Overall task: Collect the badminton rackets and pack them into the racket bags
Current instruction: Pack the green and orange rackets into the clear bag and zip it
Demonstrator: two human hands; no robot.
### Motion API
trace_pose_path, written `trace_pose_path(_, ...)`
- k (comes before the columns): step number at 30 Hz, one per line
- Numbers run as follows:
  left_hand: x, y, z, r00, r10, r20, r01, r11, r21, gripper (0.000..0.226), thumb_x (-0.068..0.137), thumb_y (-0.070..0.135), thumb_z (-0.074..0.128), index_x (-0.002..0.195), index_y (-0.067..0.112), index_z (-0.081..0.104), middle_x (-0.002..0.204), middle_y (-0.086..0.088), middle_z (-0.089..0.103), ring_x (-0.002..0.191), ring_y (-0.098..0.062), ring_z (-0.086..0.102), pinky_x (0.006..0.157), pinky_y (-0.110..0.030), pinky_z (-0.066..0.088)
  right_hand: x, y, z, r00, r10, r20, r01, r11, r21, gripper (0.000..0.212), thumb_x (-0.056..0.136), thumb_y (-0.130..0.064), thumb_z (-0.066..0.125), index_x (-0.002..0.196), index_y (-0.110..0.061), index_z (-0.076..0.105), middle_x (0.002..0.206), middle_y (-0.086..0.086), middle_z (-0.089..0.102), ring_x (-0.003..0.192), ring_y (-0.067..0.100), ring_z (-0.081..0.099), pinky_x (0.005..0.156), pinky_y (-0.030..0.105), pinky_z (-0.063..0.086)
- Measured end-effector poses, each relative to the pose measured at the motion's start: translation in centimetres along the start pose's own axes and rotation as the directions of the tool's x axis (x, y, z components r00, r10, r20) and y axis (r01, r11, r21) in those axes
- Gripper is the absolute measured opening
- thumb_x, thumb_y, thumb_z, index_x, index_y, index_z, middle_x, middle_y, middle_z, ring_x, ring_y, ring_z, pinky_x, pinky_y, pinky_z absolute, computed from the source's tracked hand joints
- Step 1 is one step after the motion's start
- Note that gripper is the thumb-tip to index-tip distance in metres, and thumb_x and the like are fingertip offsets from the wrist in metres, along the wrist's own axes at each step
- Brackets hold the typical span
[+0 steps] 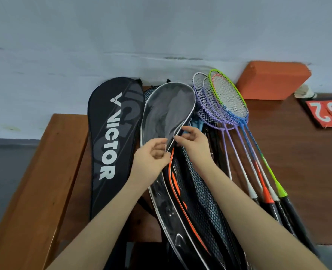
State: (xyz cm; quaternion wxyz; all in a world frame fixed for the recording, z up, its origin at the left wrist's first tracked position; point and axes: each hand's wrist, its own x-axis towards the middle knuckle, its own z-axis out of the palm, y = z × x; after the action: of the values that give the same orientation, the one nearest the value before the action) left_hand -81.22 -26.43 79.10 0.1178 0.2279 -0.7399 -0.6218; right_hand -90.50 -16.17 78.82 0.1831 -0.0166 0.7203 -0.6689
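Head view: both hands are seen at the middle racket bag [167, 108], which lies on the wooden table [44, 172] between the black Victor bag [110, 137] on the left and the fanned rackets [225, 106] on the right.

Left hand [151, 158]: fingers curled, the edge of the grey flap pinched near its lower end. Right hand [192, 141]: thumb and forefinger closed on the same piped edge, just beside the left fingertips. The flap is folded up and back, so the grey lining is exposed; the bag is judged to be part-way opened. Whether a zip pull is held cannot be told.

Handling, judged:
- Bag: soft, light fabric, limp along the flap, stiffened only by the white piping. It is best held at that piped rim, one hand each side of the opening, so the mouth is kept spread.
- Mesh-and-orange cover [182, 191] beneath: glossy in parts, likely slippery; sliding of the stack is to be expected.
- Rackets: light, thin shafts, strung heads resting against the wall. Strings and frames are judged fragile; hold is better taken at the black grips [286, 211] near the table edge, not at the heads.

No racket is yet seen inside the opened bag.
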Motion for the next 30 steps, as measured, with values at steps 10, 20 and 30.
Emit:
trace_pose_path(10,-0.2,1.8,-2.0,0.988,0.104,-0.111,-0.111,0.992,-0.054,0.041,0.077,0.002,0.069,0.108,0.026,0.056,0.091,0.008,0.064,0.071,-0.005,0.059,0.069,-0.016,0.048,-0.2,-5.1,3.7,0.957,-0.276,0.084,0.270,0.959,0.083,0.032,0.079,0.007,0.064,0.104,-0.011,0.055,0.081,0.003,0.059,0.069,0.007,0.058,0.070,0.018,0.049)
trace_pose_path(20,1.9,1.3,-1.4,0.993,0.110,-0.045,-0.111,0.993,-0.031,0.046,0.079,0.001,0.064,0.121,0.018,0.054,0.105,0.003,0.063,0.089,-0.010,0.062,0.079,-0.016,0.048,0.0,-2.1,0.7,0.982,-0.159,0.101,0.171,0.978,-0.122,0.022,0.080,-0.012,0.071,0.097,-0.023,0.061,0.092,-0.003,0.065,0.086,0.011,0.060,0.081,0.020,0.048)
trace_pose_path(30,0.4,-1.2,-0.2,0.979,0.095,0.180,-0.106,0.993,0.054,0.068,0.076,0.006,0.069,0.130,0.027,0.035,0.112,0.016,0.050,0.094,0.002,0.053,0.080,-0.010,0.042,-0.7,-0.3,-0.1,0.991,-0.131,0.022,0.132,0.976,-0.174,0.011,0.082,-0.007,0.068,0.085,-0.015,0.061,0.073,-0.001,0.054,0.072,0.012,0.051,0.071,0.022,0.044)
